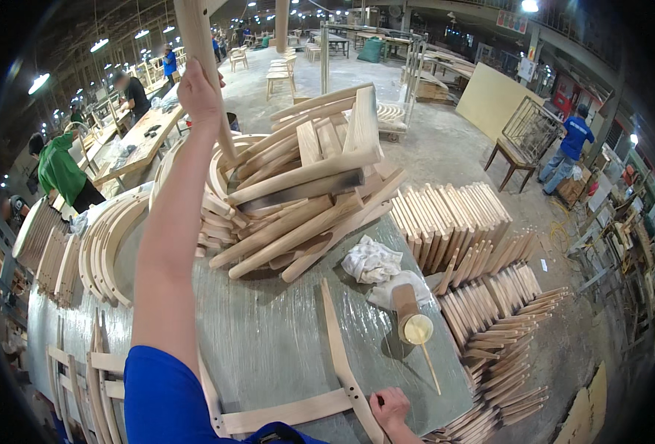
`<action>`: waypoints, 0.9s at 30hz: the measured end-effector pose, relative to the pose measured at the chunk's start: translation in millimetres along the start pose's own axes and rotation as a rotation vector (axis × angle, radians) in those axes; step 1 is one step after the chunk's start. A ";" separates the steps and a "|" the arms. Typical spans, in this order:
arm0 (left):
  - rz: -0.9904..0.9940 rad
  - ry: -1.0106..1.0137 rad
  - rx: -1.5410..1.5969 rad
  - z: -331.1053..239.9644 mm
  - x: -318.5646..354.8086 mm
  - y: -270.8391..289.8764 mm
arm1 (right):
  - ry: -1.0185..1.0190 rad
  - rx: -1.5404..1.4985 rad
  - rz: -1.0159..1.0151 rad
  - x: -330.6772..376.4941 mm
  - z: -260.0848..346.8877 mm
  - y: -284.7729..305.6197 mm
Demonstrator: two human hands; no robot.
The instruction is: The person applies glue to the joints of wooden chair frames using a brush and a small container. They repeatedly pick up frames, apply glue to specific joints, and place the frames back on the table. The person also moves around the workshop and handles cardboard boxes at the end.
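Up beyond the near left side of the big pile of wooden parts (305,177), the left hand (200,92) is wrapped firmly around a pale wooden bar (225,133), smooth, long and stood steeply on end. Its lower end overlaps the pile from where I'm watching, so I can't tell if they touch. That arm is lifted and reaches nearly straight forward, bare below a short blue sleeve (166,392).

On the near side of the pile, close to the person's body, sits a wooden frame (290,412): a flat rail joining two posts, the right one bent along its length and dotted with dark holes. The right hand (390,405) is low, fingers curled, right up against that post's outer side; whether it grips the wood I can't tell.

The pile itself is a tangle of rounded sticks and flat-faced blocks, mostly pale, one streaked dark. Under it spreads a glossy, wrinkled grey-green worktop (268,318). Left of the pile lie smooth curved pieces (90,244); to its near right, a crumpled white cloth (372,259) and a brown pot (406,302) with a thin stick (431,370).
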State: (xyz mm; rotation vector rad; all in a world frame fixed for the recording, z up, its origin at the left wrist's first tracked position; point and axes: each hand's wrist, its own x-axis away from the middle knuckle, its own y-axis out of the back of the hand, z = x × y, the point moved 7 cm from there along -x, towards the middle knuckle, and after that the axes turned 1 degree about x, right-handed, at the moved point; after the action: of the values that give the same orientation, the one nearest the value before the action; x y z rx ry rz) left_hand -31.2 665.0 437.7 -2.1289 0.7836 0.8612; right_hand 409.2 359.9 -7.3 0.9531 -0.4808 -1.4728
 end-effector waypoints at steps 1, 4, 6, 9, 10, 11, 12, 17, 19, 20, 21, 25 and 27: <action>0.054 -0.055 -0.013 -18.8 -5.7 9.4 | 0.021 0.001 -0.010 -1.2 0.1 -0.7; 0.094 0.099 0.156 -63.7 -4.1 32.0 | 0.015 0.020 -0.028 4.7 -1.9 -0.2; 0.169 0.287 0.317 -91.9 -3.3 68.3 | 0.012 -0.033 -0.031 -0.5 3.7 1.2; 0.346 0.513 0.342 -142.5 23.1 139.5 | -0.080 -0.087 -0.019 -1.5 -7.9 -2.7; 0.307 0.548 0.270 -160.8 36.3 164.4 | -0.212 -0.177 -0.047 -6.0 -21.9 -3.0; 0.420 0.637 0.334 -181.6 48.5 190.6 | -0.289 -0.476 -0.022 -18.8 -31.0 -3.8; 0.420 0.711 0.376 -194.4 68.0 192.6 | -0.475 -1.056 -0.028 -29.3 -61.8 -15.3; 0.094 1.207 0.101 -200.1 215.6 335.4 | -0.522 -1.741 0.324 -94.0 92.8 75.6; -0.007 1.449 0.149 -201.7 285.8 360.3 | -0.332 -1.516 0.608 -71.4 99.5 83.9; -0.004 1.537 0.209 -202.5 320.6 372.1 | -0.239 -1.394 0.749 -56.0 101.7 85.4; 0.004 1.528 0.045 -200.8 347.8 386.3 | -0.431 -1.142 0.725 -34.6 82.2 69.2; 0.084 1.486 -0.360 -201.4 442.5 453.7 | -0.276 -0.740 0.531 49.4 35.6 32.8; 0.124 1.364 -0.524 -208.9 461.7 472.7 | 0.241 -0.208 0.334 56.2 48.2 54.8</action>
State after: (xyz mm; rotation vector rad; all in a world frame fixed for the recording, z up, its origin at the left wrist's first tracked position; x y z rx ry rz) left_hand -31.2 110.3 22.2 -3.0643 1.4204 -0.5975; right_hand 410.3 285.8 47.3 0.8256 -0.2868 -1.0678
